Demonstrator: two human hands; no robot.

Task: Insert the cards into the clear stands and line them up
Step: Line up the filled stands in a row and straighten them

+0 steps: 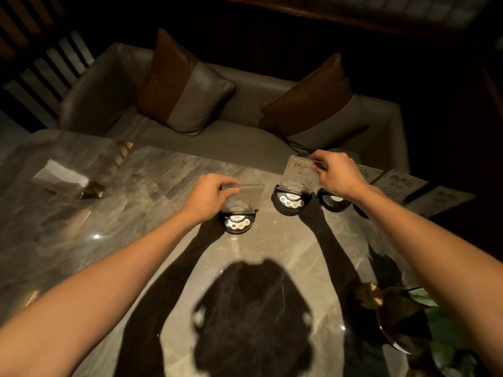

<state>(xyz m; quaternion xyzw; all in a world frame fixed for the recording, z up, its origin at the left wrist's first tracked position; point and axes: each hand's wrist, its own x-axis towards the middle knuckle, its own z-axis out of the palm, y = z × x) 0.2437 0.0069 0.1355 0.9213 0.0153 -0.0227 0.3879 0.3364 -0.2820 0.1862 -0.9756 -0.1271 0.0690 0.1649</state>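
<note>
Two clear stands with black button bases stand on the marble table (136, 213). My left hand (208, 195) pinches the top edge of the left clear stand (242, 202), whose panel looks empty. My right hand (337, 175) grips the top of the right clear stand (295, 180), which shows a printed card inside. A third black base (333, 201) sits just right of it, partly hidden by my right wrist. Loose printed cards (400, 183) lie flat at the table's far right edge.
A grey sofa (245, 137) with two brown-and-grey cushions runs along the table's far side. A clear packet and a gold-wrapped item (89, 190) lie at the left. A gold-rimmed dish with green leaves (402, 317) sits at the near right. My shadow falls over the near table.
</note>
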